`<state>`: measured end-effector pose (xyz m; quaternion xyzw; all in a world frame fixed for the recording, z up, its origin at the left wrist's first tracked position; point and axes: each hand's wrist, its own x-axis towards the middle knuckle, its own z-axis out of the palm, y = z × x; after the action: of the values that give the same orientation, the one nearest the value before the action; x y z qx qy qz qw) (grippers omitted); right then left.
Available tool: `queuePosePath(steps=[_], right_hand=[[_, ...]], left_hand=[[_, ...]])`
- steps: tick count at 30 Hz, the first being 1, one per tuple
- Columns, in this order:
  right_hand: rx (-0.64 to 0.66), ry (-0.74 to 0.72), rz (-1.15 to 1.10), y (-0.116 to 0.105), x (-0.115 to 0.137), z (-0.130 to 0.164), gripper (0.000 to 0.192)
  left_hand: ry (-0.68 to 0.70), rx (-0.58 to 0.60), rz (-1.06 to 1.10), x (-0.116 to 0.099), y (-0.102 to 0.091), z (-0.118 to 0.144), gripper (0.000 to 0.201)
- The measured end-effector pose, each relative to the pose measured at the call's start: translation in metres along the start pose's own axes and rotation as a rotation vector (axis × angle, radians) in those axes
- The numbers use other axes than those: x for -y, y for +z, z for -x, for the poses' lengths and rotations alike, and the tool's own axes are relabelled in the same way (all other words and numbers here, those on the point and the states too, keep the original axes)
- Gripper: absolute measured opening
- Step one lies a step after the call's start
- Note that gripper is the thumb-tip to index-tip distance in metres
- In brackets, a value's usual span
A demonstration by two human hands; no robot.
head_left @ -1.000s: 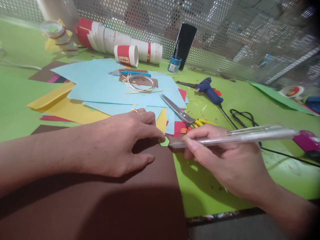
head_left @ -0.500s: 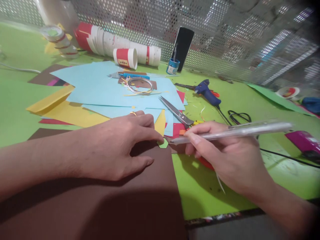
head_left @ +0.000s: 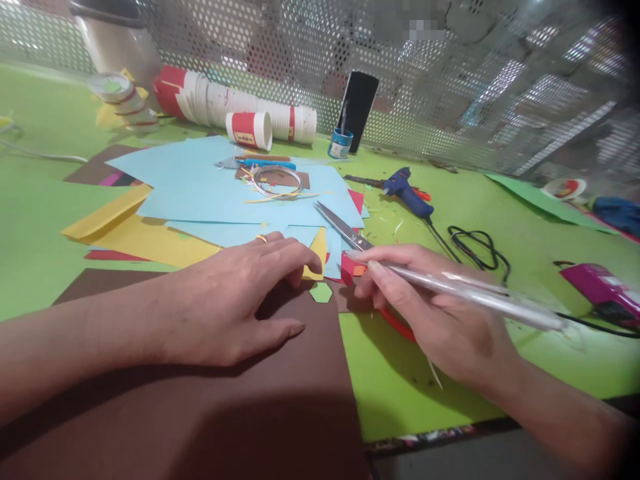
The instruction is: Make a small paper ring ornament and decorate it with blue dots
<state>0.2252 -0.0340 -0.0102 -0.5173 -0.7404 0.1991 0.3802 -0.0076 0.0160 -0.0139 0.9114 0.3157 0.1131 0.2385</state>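
My left hand (head_left: 250, 300) rests palm down on a sheet of brown paper (head_left: 280, 413), its fingers loosely apart with nothing in them. Just below its index fingertip lies a small light green paper hexagon (head_left: 321, 292), near the right edge of the brown sheet. In my right hand (head_left: 435, 300) is a clear-barrelled pen (head_left: 465, 293), gripped between thumb and fingers, its tip raised clear of the hexagon. Scissors (head_left: 345, 230) lie under and beyond that hand, blades pointing away and the red handle partly covered.
Light blue sheets (head_left: 195, 180) and yellow paper (head_left: 165, 233) lie beyond my left hand. On them rests a roll of tape (head_left: 277, 182). A glue gun (head_left: 407, 193) with its cord is at right. Paper cups (head_left: 250, 130) and a phone (head_left: 359, 110) stand along the perforated screen.
The index finger of my left hand has lifted off the hexagon, which now shows whole. The pen has tilted and its tip has moved up and away from the hexagon.
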Motion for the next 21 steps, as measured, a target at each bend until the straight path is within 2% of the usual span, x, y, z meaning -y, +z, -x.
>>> queuePosePath(steps=[5, 9, 12, 17, 21], right_hand=[[-0.036, -0.182, 0.119, 0.006, -0.007, 0.001, 0.011], [0.058, -0.383, 0.202, 0.008, -0.012, 0.002, 0.019], [0.165, -0.476, 0.269, 0.008, -0.010, 0.000, 0.022], [0.335, -0.500, 0.407, 0.011, -0.001, -0.010, 0.020], [0.402, -0.485, 0.490, 0.013, -0.001, -0.016, 0.020]], left_hand=[[-0.099, -0.048, 0.068, 0.001, 0.004, 0.002, 0.031], [-0.127, -0.055, 0.059, 0.000, 0.004, 0.000, 0.027], [-0.119, -0.044, 0.039, 0.001, 0.004, -0.002, 0.027], [-0.105, -0.057, 0.044, 0.003, 0.004, -0.001, 0.028], [-0.077, -0.060, 0.045, 0.003, 0.004, -0.002, 0.026]])
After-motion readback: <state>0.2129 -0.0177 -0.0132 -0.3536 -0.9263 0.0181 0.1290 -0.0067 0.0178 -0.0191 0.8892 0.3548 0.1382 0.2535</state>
